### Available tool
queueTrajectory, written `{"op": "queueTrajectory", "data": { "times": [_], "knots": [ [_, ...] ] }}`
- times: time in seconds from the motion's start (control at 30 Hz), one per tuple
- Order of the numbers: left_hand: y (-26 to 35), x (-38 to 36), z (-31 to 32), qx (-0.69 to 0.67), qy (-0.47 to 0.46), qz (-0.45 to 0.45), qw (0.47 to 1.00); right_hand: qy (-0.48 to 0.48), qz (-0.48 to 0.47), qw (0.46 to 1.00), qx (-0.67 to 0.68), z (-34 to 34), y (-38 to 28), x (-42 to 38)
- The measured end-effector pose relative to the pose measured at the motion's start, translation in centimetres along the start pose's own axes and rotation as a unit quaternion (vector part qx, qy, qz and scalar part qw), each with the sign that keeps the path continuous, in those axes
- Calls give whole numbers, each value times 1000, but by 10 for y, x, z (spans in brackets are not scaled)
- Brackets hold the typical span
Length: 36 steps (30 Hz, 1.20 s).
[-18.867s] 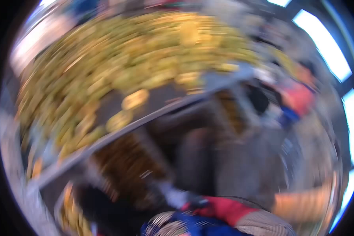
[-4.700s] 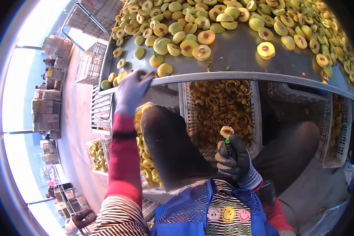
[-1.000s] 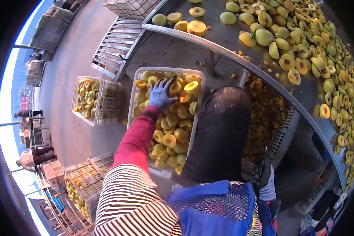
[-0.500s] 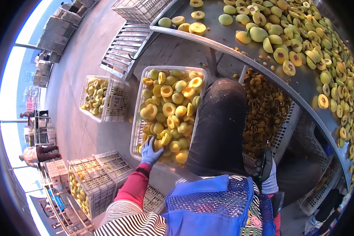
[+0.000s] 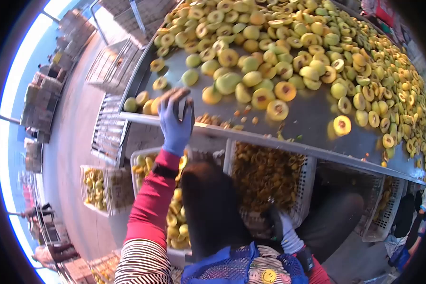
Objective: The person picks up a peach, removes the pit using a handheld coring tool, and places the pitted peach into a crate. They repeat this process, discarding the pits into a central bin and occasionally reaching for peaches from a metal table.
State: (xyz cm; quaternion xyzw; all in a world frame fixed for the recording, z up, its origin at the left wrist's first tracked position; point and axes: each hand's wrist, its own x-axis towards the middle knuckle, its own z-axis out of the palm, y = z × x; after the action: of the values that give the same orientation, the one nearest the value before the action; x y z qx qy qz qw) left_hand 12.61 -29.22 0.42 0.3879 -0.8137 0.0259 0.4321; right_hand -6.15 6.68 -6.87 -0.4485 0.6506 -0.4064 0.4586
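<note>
My left hand (image 5: pixel 176 120), in a blue-grey glove with darkened fingertips, is raised at the metal table's (image 5: pixel 175 66) near edge. Its fingers bend forward with the thumb apart, and I see nothing held in them. Close beside it lie a few yellow-green peach halves (image 5: pixel 155 106); many more peach halves (image 5: pixel 270 61) cover the table. My right hand (image 5: pixel 281 227), in a dark-fingered glove with a grey cuff, is low by my lap, in front of a crate (image 5: pixel 306 189) of brown pit scraps (image 5: pixel 265 173). It looks closed, but blur hides what it holds.
A crate (image 5: pixel 136 182) of pitted peach halves stands beside my leg, partly behind my left arm. Another fruit crate (image 5: pixel 118 189) is further left, near a slatted rack (image 5: pixel 109 128). Other people (image 5: pixel 54 255) and stacked crates are at far left; a person's sleeve (image 5: pixel 414 229) shows at right.
My left hand has left the peach halves in the floor crate and risen to the table edge. The view has swung up toward the table. My right hand stays low near my lap.
</note>
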Motion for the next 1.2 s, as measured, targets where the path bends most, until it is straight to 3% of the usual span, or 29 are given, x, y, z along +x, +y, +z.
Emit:
{"op": "queueTrajectory", "data": {
  "times": [0.03, 0.1, 0.13, 0.17, 0.2, 0.23, 0.27, 0.3, 0.37, 0.43, 0.5, 0.53, 0.57, 0.63, 0.67, 0.77, 0.83, 0.9, 0.97, 1.0, 1.1, 1.17, 1.2],
  "knots": [
    [-2, 35, 23, -25, 11, 30, 999, -105, 65, 992, -7, -5, 1, 0],
    [-8, 96, 72, 14, -27, 49, 998, -113, 245, 946, 178, -5, 0, 10],
    [-13, 118, 100, 36, -72, -32, 996, -108, 245, 946, 181, -5, 2, 14],
    [-22, 138, 129, 59, -118, -114, 985, -89, 334, 891, 295, -5, 4, 17],
    [-71, 152, 186, -6, -200, -210, 957, -65, 415, 814, 402, -6, 5, 20],
    [-111, 156, 234, -71, -278, -303, 909, -61, 414, 813, 405, -7, 4, 23],
    [-51, 164, 209, 67, -353, -275, 892, -47, 432, 810, 394, -8, 1, 25],
    [-34, 168, 216, 61, -347, -239, 905, -36, 450, 806, 383, -10, -2, 26],
    [-11, 170, 231, -225, -435, -215, 845, -32, 457, 793, 402, -14, -6, 28],
    [19, 161, 243, -126, -524, -87, 838, -29, 414, 806, 421, -17, -10, 30],
    [70, 135, 220, -147, -520, 5, 842, -26, 414, 797, 439, -19, -12, 31],
    [90, 120, 207, -111, -489, 94, 860, -24, 412, 789, 455, -19, -12, 30],
    [109, 110, 188, -107, -486, 105, 861, -19, 412, 786, 460, -20, -10, 29],
    [119, 101, 174, -151, -579, 109, 794, -16, 405, 796, 450, -17, -6, 25],
    [124, 99, 167, -150, -581, 112, 792, -14, 404, 795, 453, -17, -7, 23],
    [135, 87, 146, -36, -590, 76, 803, -6, 405, 792, 458, -18, -11, 18],
    [130, 75, 132, 5, -498, 156, 853, -13, 391, 808, 440, -25, -17, 12],
    [122, 74, 121, 18, -464, 147, 873, 4, 376, 810, 449, -25, -11, 9],
    [106, 69, 117, 135, -527, -83, 835, 31, 358, 818, 450, -23, -4, 5],
    [97, 63, 115, 118, -494, -106, 855, 30, 338, 820, 461, -22, 0, 3],
    [79, 57, 114, 175, -519, -69, 834, 18, 344, 828, 443, -25, -9, 1],
    [81, 54, 109, 146, -490, -71, 856, 23, 337, 829, 446, -26, -9, -1],
    [94, 54, 98, 113, -416, -68, 900, 28, 332, 829, 449, -26, -8, -3]
  ]
}}
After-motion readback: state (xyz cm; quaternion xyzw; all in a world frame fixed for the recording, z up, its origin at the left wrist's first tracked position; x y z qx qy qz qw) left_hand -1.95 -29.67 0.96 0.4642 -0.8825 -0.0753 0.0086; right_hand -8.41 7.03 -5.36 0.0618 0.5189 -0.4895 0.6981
